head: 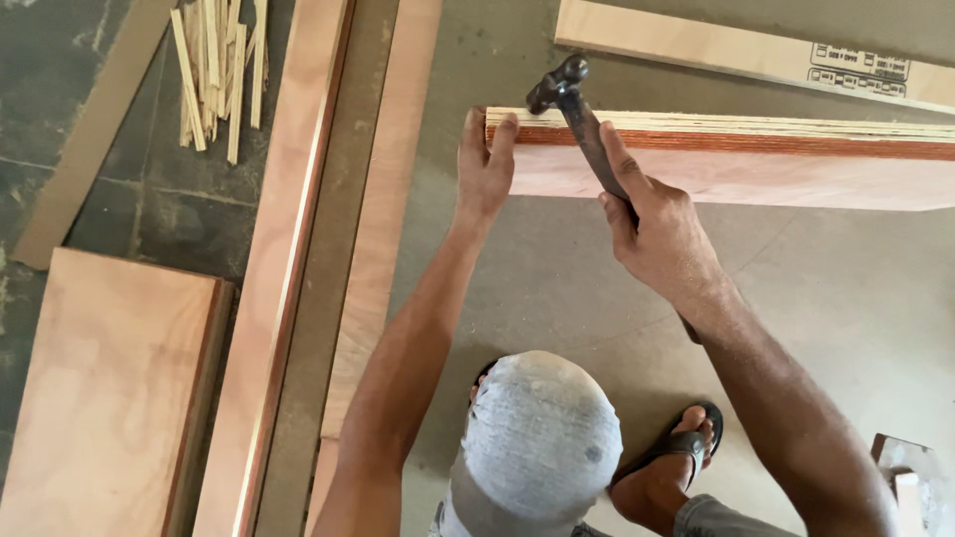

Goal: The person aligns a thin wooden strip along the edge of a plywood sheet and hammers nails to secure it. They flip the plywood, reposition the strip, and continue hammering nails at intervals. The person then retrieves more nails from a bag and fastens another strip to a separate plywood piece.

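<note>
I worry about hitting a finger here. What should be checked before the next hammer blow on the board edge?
1. Right hand grips the hammer handle firmly: ok, fingers wrapped round it.
2. Hammer head sits over the top edge of the plywood board: ok.
3. Left hand steadies the board's end corner: ok, fingertips pinch the edge.
4. Left fingertips are clear of the strike spot: not ok, they lie just beside the hammer head.
5. A nail or edge strip is set in place under the head: cannot tell, too small to see.
6. Sandalled foot is away from the board: ok.
</note>
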